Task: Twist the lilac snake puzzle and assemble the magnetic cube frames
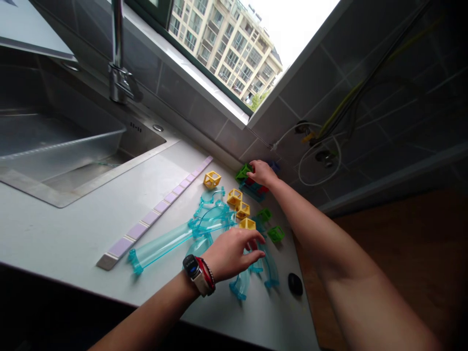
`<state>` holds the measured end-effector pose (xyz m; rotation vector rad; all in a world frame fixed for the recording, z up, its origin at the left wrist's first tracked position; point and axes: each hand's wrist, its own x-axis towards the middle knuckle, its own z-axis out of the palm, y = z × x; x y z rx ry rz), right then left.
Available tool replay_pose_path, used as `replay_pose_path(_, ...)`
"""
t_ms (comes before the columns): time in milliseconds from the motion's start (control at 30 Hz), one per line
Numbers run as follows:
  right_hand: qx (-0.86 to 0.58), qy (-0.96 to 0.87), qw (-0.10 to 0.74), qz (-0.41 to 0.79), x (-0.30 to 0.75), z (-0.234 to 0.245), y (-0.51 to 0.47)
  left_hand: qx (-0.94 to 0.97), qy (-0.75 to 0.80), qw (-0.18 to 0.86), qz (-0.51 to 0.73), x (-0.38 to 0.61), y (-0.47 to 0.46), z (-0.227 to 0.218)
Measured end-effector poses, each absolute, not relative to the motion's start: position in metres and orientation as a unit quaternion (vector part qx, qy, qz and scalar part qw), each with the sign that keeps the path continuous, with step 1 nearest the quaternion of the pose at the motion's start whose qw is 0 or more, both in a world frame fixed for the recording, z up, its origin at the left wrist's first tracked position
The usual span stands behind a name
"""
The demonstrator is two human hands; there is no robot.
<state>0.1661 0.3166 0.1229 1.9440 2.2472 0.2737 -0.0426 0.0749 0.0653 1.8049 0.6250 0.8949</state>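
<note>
On the white counter (62,229) lie several clear teal track pieces (164,243), yellow frame cubes (212,179) and green frame cubes (276,233). My left hand (234,251), with a watch on the wrist, hovers over the curved teal pieces near a yellow cube (247,224); its fingers are curled, pinching something small and red that I cannot make out. My right hand (261,172) reaches to the back corner and rests closed on a pile of green, red and blue pieces (252,187) by the wall.
A steel sink (66,146) with a tap (119,73) lies at the left. A strip of lilac tiles (157,209) runs across the counter. A small black object (295,283) sits near the counter's right edge. Cables (321,146) hang on the tiled wall under the window.
</note>
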Motion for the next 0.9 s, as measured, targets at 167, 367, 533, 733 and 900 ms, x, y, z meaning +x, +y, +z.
replay_pose_path(167,0.698,0.699,0.135,0.075,0.156,0.107,0.353,0.737,0.254,0.5,0.378,-0.041,0.074,0.06)
replay_pose_path(367,0.719,0.677,0.153,0.038,0.156,0.101,0.37,0.73,0.254,0.514,0.372,-0.038,0.076,0.058)
replay_pose_path(533,0.702,0.706,0.094,0.029,0.163,0.102,0.364,0.724,0.257,0.512,0.384,-0.033,0.076,0.056)
replay_pose_path(733,0.662,0.745,-0.061,0.051,0.163,0.116,0.338,0.711,0.258,0.516,0.403,-0.031,0.077,0.058)
replay_pose_path(900,0.609,0.776,-0.162,0.03,0.16,0.136,0.273,0.66,0.304,0.504,0.468,-0.033,0.08,0.06)
